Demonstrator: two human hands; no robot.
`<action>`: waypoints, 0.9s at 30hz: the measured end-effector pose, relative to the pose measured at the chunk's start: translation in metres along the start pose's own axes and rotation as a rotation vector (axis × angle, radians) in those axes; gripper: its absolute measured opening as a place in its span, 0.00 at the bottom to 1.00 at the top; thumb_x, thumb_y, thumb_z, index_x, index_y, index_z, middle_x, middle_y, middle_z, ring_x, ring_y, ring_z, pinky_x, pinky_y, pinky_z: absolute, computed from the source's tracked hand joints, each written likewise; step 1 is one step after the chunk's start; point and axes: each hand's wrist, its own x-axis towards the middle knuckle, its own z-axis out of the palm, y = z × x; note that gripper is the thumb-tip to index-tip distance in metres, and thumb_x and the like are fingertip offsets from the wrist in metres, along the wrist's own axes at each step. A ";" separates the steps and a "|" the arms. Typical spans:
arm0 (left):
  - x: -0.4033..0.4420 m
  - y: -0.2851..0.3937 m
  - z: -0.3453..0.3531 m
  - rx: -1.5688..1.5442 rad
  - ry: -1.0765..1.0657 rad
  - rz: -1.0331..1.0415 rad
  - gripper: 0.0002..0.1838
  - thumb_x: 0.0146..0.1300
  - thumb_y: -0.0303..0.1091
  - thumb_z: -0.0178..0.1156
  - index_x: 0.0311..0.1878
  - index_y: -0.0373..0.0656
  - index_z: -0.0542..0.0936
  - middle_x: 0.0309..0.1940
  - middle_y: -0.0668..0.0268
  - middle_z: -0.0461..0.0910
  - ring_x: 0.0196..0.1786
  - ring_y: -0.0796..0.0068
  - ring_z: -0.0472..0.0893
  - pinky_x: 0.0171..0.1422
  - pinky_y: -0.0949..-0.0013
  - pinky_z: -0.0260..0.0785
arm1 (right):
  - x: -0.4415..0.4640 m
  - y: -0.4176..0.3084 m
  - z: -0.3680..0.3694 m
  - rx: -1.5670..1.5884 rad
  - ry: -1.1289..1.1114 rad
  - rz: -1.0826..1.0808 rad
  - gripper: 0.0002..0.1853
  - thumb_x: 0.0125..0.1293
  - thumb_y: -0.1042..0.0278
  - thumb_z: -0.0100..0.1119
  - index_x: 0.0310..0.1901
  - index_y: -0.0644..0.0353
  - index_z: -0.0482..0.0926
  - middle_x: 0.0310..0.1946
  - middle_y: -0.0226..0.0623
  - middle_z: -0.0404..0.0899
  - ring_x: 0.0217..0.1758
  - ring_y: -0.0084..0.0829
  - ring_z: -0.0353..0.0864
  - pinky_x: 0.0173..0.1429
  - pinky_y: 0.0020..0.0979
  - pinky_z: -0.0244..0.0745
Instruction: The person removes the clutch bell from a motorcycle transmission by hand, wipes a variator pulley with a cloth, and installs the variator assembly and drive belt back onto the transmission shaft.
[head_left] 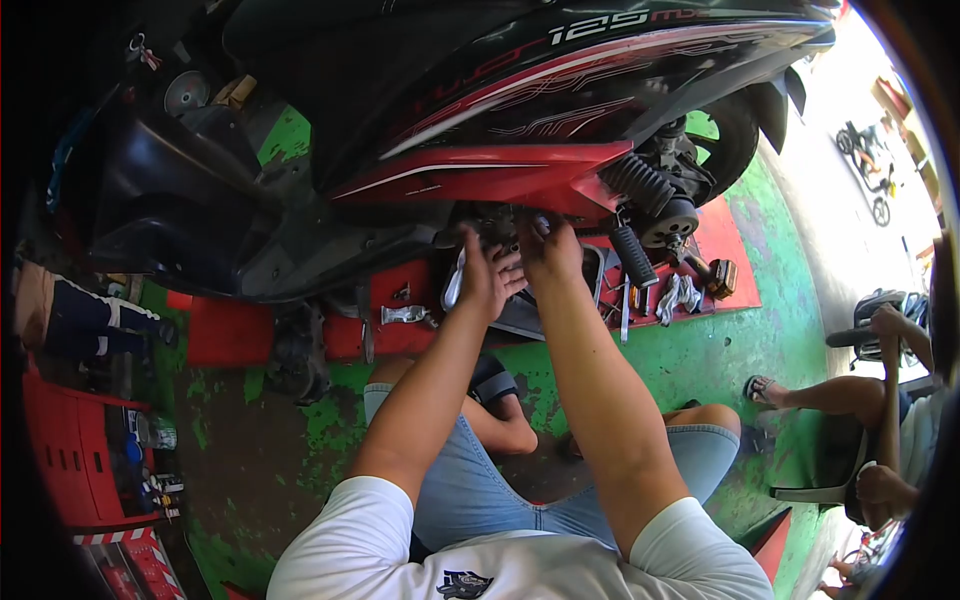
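Both my arms reach forward to the underside of a black and red scooter (480, 170). My left hand (487, 275) is beneath the red side panel, its fingers spread and pointing right, with nothing visible in it. Beside it on the right, my right hand (550, 248) reaches up under the panel's lower edge; its fingers are partly hidden by the scooter and I cannot make out what they touch. Below the hands lies a dark tray (530, 325) on the red platform. The shock absorber (636, 183) and rear wheel are to the right.
Tools, a white rag (680, 298) and a boxy part (721, 278) lie on the red platform (235, 335). A dark cover (297, 352) hangs over its front edge. At the far left stands a red cabinet (70, 450). Another person (850, 395) sits at the right.
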 end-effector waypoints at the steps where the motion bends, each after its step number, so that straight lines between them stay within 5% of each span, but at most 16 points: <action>1: -0.004 -0.008 0.011 0.027 -0.015 0.103 0.45 0.65 0.76 0.46 0.66 0.43 0.69 0.64 0.48 0.73 0.65 0.57 0.75 0.68 0.54 0.66 | 0.000 0.000 -0.002 -0.205 -0.078 -0.114 0.13 0.68 0.71 0.57 0.54 0.61 0.76 0.42 0.37 0.79 0.47 0.36 0.81 0.52 0.35 0.83; 7: 0.028 -0.010 0.014 0.004 -0.124 0.286 0.53 0.56 0.80 0.52 0.71 0.43 0.64 0.62 0.48 0.74 0.65 0.59 0.76 0.67 0.58 0.71 | -0.007 -0.035 -0.023 -1.189 -0.576 -0.602 0.16 0.66 0.70 0.63 0.53 0.62 0.78 0.39 0.33 0.82 0.45 0.29 0.81 0.48 0.26 0.79; 9: 0.028 -0.006 0.014 -0.106 -0.218 0.191 0.51 0.55 0.80 0.54 0.67 0.46 0.67 0.58 0.55 0.77 0.57 0.61 0.80 0.60 0.58 0.76 | 0.002 -0.034 -0.035 -0.641 -0.170 -0.109 0.19 0.68 0.65 0.61 0.59 0.55 0.74 0.53 0.37 0.77 0.57 0.35 0.77 0.55 0.34 0.77; 11: 0.026 0.000 0.018 -0.158 -0.266 0.149 0.49 0.54 0.80 0.55 0.66 0.47 0.69 0.55 0.59 0.79 0.53 0.63 0.83 0.56 0.58 0.78 | 0.005 -0.032 -0.033 -0.351 0.019 0.126 0.21 0.69 0.63 0.60 0.62 0.51 0.72 0.60 0.39 0.75 0.63 0.38 0.74 0.58 0.37 0.75; 14: 0.024 -0.002 0.025 -0.296 -0.073 0.088 0.52 0.52 0.79 0.56 0.68 0.45 0.68 0.56 0.58 0.79 0.49 0.60 0.84 0.54 0.60 0.82 | 0.005 -0.027 -0.028 -0.446 -0.006 -0.418 0.20 0.66 0.67 0.64 0.59 0.56 0.76 0.50 0.31 0.81 0.51 0.32 0.79 0.56 0.33 0.71; 18: 0.030 -0.005 0.024 -0.313 -0.133 0.159 0.51 0.51 0.78 0.57 0.66 0.45 0.70 0.58 0.59 0.79 0.51 0.59 0.84 0.56 0.59 0.82 | 0.009 -0.035 -0.015 -0.299 -0.074 -0.107 0.25 0.65 0.58 0.65 0.62 0.50 0.73 0.54 0.28 0.79 0.55 0.34 0.75 0.60 0.37 0.68; 23: 0.037 -0.008 0.017 -0.345 -0.215 0.138 0.51 0.49 0.76 0.60 0.67 0.45 0.70 0.58 0.58 0.80 0.54 0.58 0.84 0.58 0.58 0.81 | 0.057 -0.010 -0.046 -0.612 -0.188 -0.279 0.30 0.62 0.49 0.66 0.64 0.43 0.71 0.55 0.28 0.78 0.57 0.32 0.73 0.59 0.39 0.68; 27: 0.034 -0.014 0.022 -0.384 -0.153 0.140 0.52 0.47 0.77 0.61 0.67 0.47 0.70 0.54 0.58 0.81 0.52 0.61 0.83 0.55 0.61 0.82 | 0.038 -0.023 -0.028 -0.213 -0.058 0.004 0.25 0.64 0.47 0.61 0.60 0.43 0.71 0.45 0.33 0.78 0.51 0.35 0.78 0.52 0.39 0.74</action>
